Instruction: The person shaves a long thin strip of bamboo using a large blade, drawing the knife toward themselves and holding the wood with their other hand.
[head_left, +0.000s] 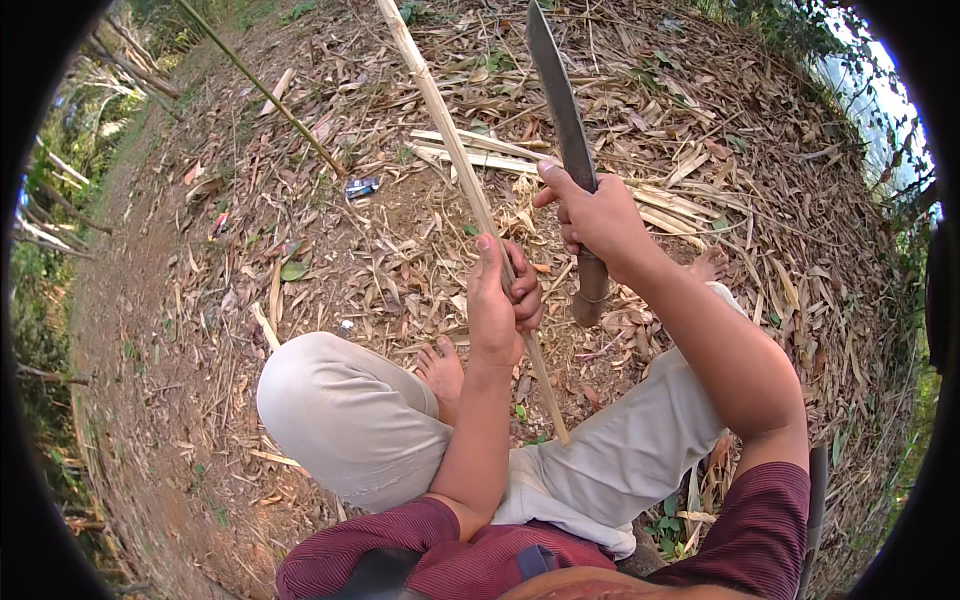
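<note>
My left hand [503,300] is wrapped around a long, pale split bamboo stick [445,118]. The stick slants from the far edge of view down to a narrow end above my right thigh. To its right, my right hand [597,222] grips a machete [562,95] where the dark blade meets the wooden handle. Its blade points up and away from me, with the butt of the handle showing below my palm. Blade and stick are apart, the machete off to the stick's right. Part of the handle is hidden by my fingers.
Several split bamboo strips [480,150] lie on the leaf-covered ground beyond my hands, with more strips [668,212] to the right. A thin green stalk [262,90] slants at the far left, near a small dark blue packet [361,187]. My bent knees [335,400] flank the work.
</note>
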